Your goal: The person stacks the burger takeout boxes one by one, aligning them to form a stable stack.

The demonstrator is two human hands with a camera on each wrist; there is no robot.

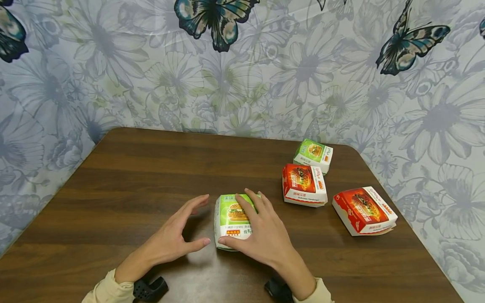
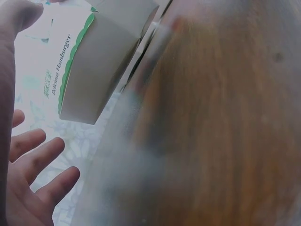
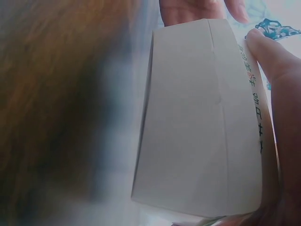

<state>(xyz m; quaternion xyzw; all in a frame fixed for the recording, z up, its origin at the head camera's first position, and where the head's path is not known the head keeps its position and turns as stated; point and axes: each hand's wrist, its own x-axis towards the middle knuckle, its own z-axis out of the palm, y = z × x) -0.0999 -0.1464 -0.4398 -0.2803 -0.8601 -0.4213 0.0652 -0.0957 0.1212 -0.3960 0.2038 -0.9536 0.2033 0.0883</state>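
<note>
A green and white hamburger box (image 1: 234,227) sits upright on the wooden table between the two hands. Over its top and right side lies my right hand (image 1: 263,231), the fingers spread and fairly straight, the thumb along the near part of the top. My left hand (image 1: 175,235) is held to the left of the box, fingers apart and holding nothing. In the left wrist view, a gap shows between the left fingers (image 2: 44,157) and the box (image 2: 101,61). The right wrist view has the box's pale side (image 3: 188,122) close up, with the right thumb (image 3: 265,52) at its top edge.
At the back right stand a green box (image 1: 312,152) and, in front of it, a red hamburger box (image 1: 303,185). Another red box (image 1: 364,210) is near the table's right edge. Behind the table (image 1: 125,181) hangs a flowered cloth (image 1: 242,92) with butterflies.
</note>
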